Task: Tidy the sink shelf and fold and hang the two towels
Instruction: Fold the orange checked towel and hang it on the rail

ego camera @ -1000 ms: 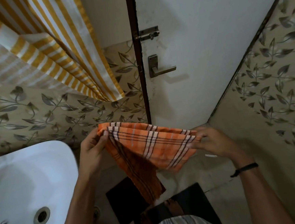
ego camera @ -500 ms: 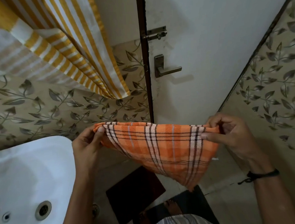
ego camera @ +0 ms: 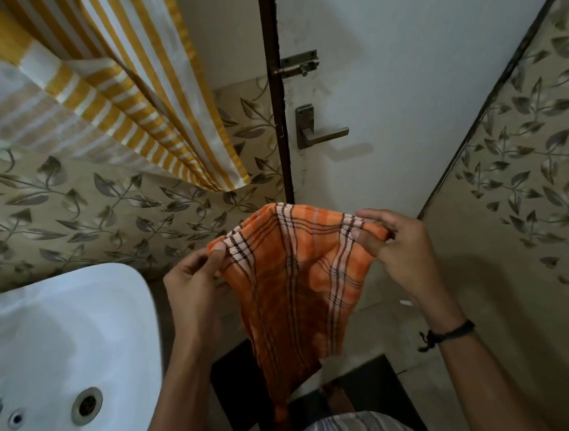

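Slack now bows the orange checked cloth towel point(ego camera: 296, 283), held before the white door point(ego camera: 418, 66), as left hand point(ego camera: 193, 292) and right hand point(ego camera: 399, 250), each pinching a top corner, have closed inward, mid-fold.

Dim, soft light — warped edges

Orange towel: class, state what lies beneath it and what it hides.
Pinched by the left hand and right hand, the orange towel hangs over a dark mat, a foot beside its end. Part of the mat is covered.
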